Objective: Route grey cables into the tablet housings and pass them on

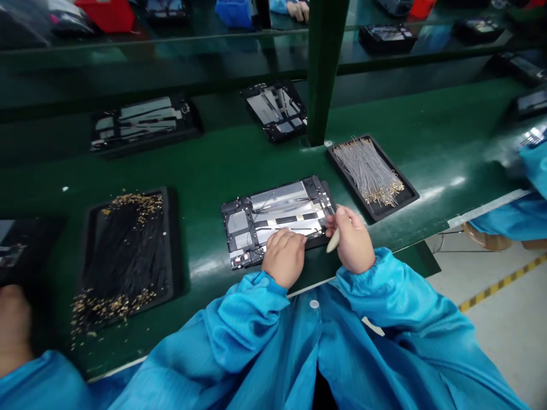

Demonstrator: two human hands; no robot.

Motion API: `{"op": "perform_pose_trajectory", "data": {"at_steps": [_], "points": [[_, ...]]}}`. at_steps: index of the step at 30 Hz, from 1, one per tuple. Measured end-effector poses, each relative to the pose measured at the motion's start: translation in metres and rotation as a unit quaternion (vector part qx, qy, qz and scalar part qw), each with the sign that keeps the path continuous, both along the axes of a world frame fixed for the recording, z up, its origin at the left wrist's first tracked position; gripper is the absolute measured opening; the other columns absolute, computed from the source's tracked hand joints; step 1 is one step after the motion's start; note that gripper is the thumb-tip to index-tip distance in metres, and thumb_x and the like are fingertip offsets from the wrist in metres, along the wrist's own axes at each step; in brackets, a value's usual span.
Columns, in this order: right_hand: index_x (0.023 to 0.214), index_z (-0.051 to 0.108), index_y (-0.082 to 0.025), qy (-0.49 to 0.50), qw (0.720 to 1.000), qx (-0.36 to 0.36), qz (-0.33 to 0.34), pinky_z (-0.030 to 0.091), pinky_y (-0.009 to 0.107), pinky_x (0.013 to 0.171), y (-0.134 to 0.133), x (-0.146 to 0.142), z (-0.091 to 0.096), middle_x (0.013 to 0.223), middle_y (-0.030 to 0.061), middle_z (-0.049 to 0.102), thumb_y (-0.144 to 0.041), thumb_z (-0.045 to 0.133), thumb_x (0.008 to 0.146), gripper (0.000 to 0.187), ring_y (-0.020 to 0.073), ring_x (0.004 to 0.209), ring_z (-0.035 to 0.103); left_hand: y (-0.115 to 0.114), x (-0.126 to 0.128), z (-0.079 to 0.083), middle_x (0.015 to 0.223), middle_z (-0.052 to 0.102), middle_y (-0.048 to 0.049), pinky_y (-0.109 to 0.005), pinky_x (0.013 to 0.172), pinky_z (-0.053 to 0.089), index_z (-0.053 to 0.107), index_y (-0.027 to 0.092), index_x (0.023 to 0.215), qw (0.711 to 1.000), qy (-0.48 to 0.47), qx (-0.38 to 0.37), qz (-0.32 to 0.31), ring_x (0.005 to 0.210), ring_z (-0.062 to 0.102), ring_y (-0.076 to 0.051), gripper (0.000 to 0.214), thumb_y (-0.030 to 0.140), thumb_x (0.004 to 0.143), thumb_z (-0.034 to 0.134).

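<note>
Near the front edge of the long green antistatic bench (200, 171), I have an opened tablet with a black frame and silver foil-covered insides (277, 219) lying flat, its long axis running across my view and rising slightly toward the bench's far right. The left hand (284, 257) sits on the tablet's near long edge with its fingers curled over the frame, though I cannot tell from here whether it is gripping or only resting. The right hand (351, 239) is nearer the tablet's right short end and is clenched around a pale, slim tapered pry tool (333, 241), with its fingertips (340, 212) at that end of the frame. Just beyond the right hand, a black rectangular tray (384, 191) holds a neat bundle of thin grey cables with gold tips (367, 171). Toward the left, a second black tray (92, 273) carries a dark mass of strands with gold ends (128, 250), some of them spilling over its near end. Two more opened tablets (145, 122) (276, 111) lie farther along the bench beside a green upright post (322, 68), while a co-worker's hand (12, 324) shows at the left edge of my view, and another person's blue sleeve (530, 171) enters at the right.
</note>
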State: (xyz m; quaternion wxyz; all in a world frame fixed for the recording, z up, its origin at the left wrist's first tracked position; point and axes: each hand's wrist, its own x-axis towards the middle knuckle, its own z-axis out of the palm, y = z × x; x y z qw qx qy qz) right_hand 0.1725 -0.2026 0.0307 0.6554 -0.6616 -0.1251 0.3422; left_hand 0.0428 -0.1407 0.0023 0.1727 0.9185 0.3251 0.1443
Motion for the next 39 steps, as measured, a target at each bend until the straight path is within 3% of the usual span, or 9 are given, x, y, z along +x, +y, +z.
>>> {"op": "perform_pose_trajectory", "data": {"at_steps": [5, 9, 13, 20, 30, 39], "points": [[0.104, 0.049, -0.021, -0.237, 0.970, 0.029, -0.039, 0.047, 0.034, 0.076, 0.004, -0.006, -0.013, 0.083, 0.0032, 0.066, -0.044, 0.038, 0.084, 0.033, 0.0155, 0.078, 0.061, 0.000, -0.002, 0.002, 0.086, 0.064, -0.0080, -0.040, 0.092, 0.035, 0.063, 0.016, 0.085, 1.000, 0.015, 0.007, 0.000, 0.099, 0.051, -0.025, 0.026, 0.025, 0.084, 0.039], [0.103, 0.046, -0.021, -0.302, 0.951, 0.063, -0.032, 0.048, 0.036, 0.075, 0.005, -0.009, -0.032, 0.088, 0.0049, 0.066, -0.040, 0.036, 0.085, 0.028, 0.0171, 0.083, 0.061, 0.000, -0.001, 0.003, 0.085, 0.064, -0.0088, -0.039, 0.092, 0.034, 0.063, 0.015, 0.084, 1.000, 0.023, 0.004, -0.007, 0.100, 0.051, -0.026, 0.026, 0.025, 0.084, 0.039], [0.103, 0.044, -0.022, -0.329, 0.943, 0.055, -0.008, 0.048, 0.036, 0.074, 0.004, -0.010, -0.040, 0.084, 0.0043, 0.066, -0.039, 0.034, 0.086, 0.026, 0.0170, 0.080, 0.062, 0.000, 0.000, 0.003, 0.086, 0.064, -0.0087, -0.040, 0.091, 0.034, 0.063, 0.015, 0.085, 1.000, 0.027, 0.012, -0.006, 0.099, 0.051, -0.026, 0.026, 0.024, 0.084, 0.038], [0.099, 0.045, -0.022, -0.349, 0.936, 0.043, -0.004, 0.048, 0.034, 0.073, 0.002, -0.010, -0.037, 0.079, 0.0031, 0.066, -0.039, 0.033, 0.087, 0.023, 0.0159, 0.074, 0.063, 0.001, 0.000, 0.003, 0.086, 0.064, -0.0088, -0.039, 0.090, 0.036, 0.063, 0.015, 0.084, 0.999, 0.032, 0.021, -0.012, 0.098, 0.052, -0.025, 0.025, 0.023, 0.083, 0.039], [0.096, 0.046, -0.020, -0.290, 0.957, 0.020, -0.016, 0.049, 0.032, 0.067, 0.004, -0.009, -0.036, 0.076, 0.0033, 0.066, -0.043, 0.032, 0.086, 0.029, 0.0149, 0.066, 0.061, 0.001, -0.001, 0.001, 0.085, 0.064, -0.0079, -0.040, 0.091, 0.036, 0.063, 0.016, 0.084, 1.000, 0.025, 0.012, -0.008, 0.097, 0.052, -0.024, 0.025, 0.023, 0.083, 0.039], [0.097, 0.046, -0.020, -0.301, 0.953, 0.027, -0.014, 0.049, 0.030, 0.064, 0.005, -0.009, -0.035, 0.074, 0.0024, 0.066, -0.043, 0.033, 0.086, 0.028, 0.0149, 0.066, 0.062, 0.003, 0.001, 0.003, 0.084, 0.065, -0.0084, -0.040, 0.092, 0.036, 0.064, 0.015, 0.083, 1.000, 0.023, -0.004, -0.009, 0.097, 0.052, -0.025, 0.025, 0.022, 0.083, 0.040]]}}
